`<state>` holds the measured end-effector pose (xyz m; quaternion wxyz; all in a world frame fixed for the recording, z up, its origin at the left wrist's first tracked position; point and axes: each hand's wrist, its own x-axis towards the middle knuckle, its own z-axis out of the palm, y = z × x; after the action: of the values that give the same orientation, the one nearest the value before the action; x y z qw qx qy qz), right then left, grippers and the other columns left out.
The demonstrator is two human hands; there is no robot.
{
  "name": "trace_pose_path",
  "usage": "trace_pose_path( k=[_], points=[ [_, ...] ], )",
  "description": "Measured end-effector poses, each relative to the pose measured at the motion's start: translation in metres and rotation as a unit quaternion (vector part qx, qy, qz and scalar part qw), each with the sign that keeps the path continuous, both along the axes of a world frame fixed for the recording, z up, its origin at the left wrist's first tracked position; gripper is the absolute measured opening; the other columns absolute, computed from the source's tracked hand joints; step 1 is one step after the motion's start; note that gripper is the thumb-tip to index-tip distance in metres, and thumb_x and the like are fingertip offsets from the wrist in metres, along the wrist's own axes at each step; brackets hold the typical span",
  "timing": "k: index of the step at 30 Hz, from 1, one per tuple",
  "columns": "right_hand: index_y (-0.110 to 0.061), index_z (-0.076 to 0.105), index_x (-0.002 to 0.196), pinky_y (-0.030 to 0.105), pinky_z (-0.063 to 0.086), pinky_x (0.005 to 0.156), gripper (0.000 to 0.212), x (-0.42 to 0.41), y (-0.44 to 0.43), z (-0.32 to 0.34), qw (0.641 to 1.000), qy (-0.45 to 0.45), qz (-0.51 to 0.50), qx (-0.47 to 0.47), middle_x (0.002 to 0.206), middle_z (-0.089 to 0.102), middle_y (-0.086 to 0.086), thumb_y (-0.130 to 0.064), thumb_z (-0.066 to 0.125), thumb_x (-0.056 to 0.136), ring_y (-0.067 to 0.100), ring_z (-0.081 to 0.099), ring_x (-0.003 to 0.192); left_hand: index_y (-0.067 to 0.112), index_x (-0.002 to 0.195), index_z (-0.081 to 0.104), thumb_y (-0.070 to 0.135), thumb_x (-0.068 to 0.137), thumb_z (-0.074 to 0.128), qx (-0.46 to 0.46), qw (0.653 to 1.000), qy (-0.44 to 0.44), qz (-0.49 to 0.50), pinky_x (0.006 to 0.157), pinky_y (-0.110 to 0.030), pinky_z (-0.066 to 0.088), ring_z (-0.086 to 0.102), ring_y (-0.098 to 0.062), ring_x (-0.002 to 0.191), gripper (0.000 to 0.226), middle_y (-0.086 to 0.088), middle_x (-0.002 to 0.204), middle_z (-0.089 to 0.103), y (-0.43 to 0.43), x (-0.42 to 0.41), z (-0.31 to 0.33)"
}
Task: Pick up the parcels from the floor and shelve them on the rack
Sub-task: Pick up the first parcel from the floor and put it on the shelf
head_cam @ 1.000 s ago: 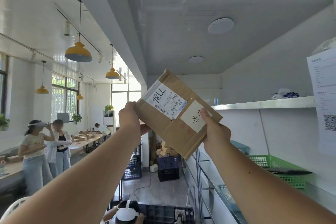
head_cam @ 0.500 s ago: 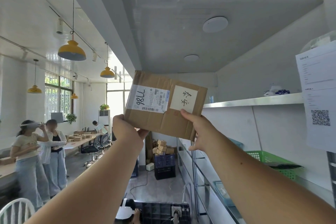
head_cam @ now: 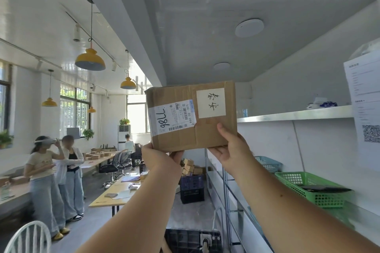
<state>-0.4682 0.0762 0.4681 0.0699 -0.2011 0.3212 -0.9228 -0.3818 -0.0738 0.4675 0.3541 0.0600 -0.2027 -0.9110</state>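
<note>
The brown cardboard parcel (head_cam: 205, 135) is held up in the air at head height by both hands, its broad face turned to the camera and its edges nearly level. The left hand (head_cam: 162, 158) grips the lower left corner from beneath: its back faces the camera and its fingers (head_cam: 177, 155) curl up under the bottom edge and behind the box. The right hand (head_cam: 231, 150) grips the lower right corner, with the thumb pressed flat on the front face and the other fingers (head_cam: 216, 151) bent under the bottom edge, so the corner is clamped between thumb and fingers. A white shipping label (head_cam: 171, 118) with a barcode and handwritten digits sits on the left of the face, turned sideways. A white square note (head_cam: 210, 102) with handwritten characters sits on the upper right, just above the right thumb. The parcel hangs to the left of the metal rack (head_cam: 226, 187), about level with its top shelf (head_cam: 294, 114) and not touching it. A green basket (head_cam: 312, 189) stands on a lower shelf.
</note>
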Motion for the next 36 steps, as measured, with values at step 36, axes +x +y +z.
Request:
trace_pose_path(
  k=[36],
  points=[
    [-0.027,0.061,0.139,0.046,0.065,0.076,0.078,-0.002,-0.040,-0.009,1.000,0.023,-0.009,-0.017,0.118,0.080,0.008,-0.044,0.090,0.068,0.028,0.079,0.101,0.033,0.166,0.038,0.065,0.106,0.045,-0.246,0.961,-0.126,0.030,0.095,-0.040,0.032,0.054,-0.020,0.126,0.068,0.002,0.150,0.054,-0.018,0.013,0.040]
  ],
)
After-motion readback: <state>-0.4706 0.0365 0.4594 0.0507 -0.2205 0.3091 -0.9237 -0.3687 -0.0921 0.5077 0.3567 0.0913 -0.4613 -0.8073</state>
